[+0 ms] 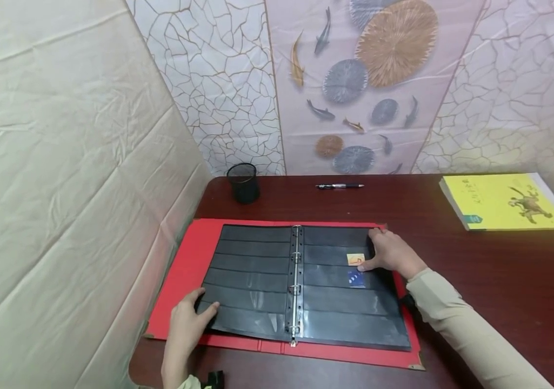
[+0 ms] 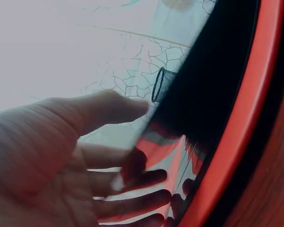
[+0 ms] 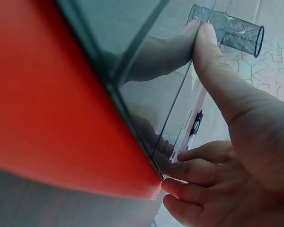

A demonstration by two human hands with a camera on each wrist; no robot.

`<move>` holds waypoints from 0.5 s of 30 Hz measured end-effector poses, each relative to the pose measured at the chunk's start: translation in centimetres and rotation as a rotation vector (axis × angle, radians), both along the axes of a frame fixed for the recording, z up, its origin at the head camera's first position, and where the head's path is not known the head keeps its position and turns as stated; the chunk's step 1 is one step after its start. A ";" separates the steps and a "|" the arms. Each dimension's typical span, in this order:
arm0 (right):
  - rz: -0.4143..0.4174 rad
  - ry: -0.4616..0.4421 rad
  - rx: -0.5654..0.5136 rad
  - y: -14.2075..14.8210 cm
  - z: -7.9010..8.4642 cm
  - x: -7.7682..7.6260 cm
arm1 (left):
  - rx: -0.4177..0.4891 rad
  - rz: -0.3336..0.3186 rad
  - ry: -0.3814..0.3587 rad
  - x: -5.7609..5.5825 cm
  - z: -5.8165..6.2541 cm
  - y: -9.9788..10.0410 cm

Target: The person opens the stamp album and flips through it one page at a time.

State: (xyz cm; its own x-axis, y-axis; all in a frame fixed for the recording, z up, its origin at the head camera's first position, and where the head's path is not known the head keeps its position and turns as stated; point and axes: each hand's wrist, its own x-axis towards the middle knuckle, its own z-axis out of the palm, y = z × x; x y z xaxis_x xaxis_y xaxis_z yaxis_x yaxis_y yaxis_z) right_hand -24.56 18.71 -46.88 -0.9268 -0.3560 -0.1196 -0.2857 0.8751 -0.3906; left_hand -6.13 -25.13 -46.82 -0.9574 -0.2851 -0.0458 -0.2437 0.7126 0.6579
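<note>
- Your left hand (image 1: 186, 321): grip spread, near the worktop (image 1: 495, 286)'s front-left corner.
- Right hand (image 1: 393, 253): spread at the album (image 1: 189, 267)'s right edge — thumb by the small cards (image 1: 356, 280); best press lightly.

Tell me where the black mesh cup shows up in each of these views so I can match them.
Head: the black mesh cup stands left of centre, beyond the far edge of the red binder.
Left wrist: slightly above and right of centre, sideways in the picture, partly hidden.
Right wrist: towards the upper right, also sideways.
Shared landmark: the red binder, at right in the left wrist view, at left in the right wrist view.
</note>
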 end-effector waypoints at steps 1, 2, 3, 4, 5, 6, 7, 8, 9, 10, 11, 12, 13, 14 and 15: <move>-0.004 -0.002 -0.001 0.0 0.0 0.0 | -0.005 -0.020 -0.014 -0.1 -0.1 0.0; -0.009 -0.002 -0.002 0.1 0.0 -0.1 | -0.008 -0.040 -0.032 -0.1 -0.1 0.0; -0.013 -0.003 0.000 0.1 0.0 -0.1 | -0.010 -0.057 -0.046 -0.2 -0.2 -0.1; -0.017 -0.002 0.003 0.2 0.0 -0.1 | -0.014 -0.073 -0.057 -0.2 -0.3 -0.1; -0.022 -0.004 0.001 0.2 -0.1 -0.1 | -0.018 -0.085 -0.063 -0.2 -0.3 0.0; -0.026 -0.009 0.001 0.2 -0.1 -0.2 | -0.025 -0.096 -0.068 -0.2 -0.4 0.0; -0.027 -0.010 0.005 0.2 -0.1 -0.2 | -0.035 -0.107 -0.070 -0.2 -0.4 0.0; -0.028 -0.009 0.007 0.3 -0.2 -0.2 | -0.039 -0.112 -0.079 -0.2 -0.4 0.0; -0.029 -0.009 0.006 0.2 -0.2 -0.2 | -0.045 -0.117 -0.083 -0.2 -0.5 0.1; -0.028 -0.007 0.005 0.2 -0.2 -0.2 | -0.052 -0.120 -0.089 -0.1 -0.5 0.1; -0.027 -0.005 0.004 0.2 -0.2 -0.1 | -0.059 -0.122 -0.093 -0.1 -0.6 0.2; -0.025 -0.003 0.001 0.1 -0.2 -0.1 | -0.069 -0.125 -0.096 -0.1 -0.6 0.2; -0.024 -0.002 -0.001 0.1 -0.2 -0.1 | -0.075 -0.125 -0.098 0.0 -0.7 0.3; -0.023 -0.002 -0.002 0.0 -0.2 -0.1 | -0.082 -0.124 -0.098 0.0 -0.7 0.4; -0.023 -0.004 -0.003 0.0 -0.2 -0.1 | -0.089 -0.123 -0.094 0.1 -0.7 0.4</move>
State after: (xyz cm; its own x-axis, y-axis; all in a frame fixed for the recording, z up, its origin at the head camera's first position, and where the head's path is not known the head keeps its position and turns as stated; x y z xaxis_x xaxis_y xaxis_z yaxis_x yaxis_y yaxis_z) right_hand -24.63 18.68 -47.09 -0.9344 -0.3347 -0.1221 -0.2637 0.8803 -0.3944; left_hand -6.07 -24.71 -47.55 -0.9779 -0.1734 -0.1167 -0.2090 0.7951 0.5694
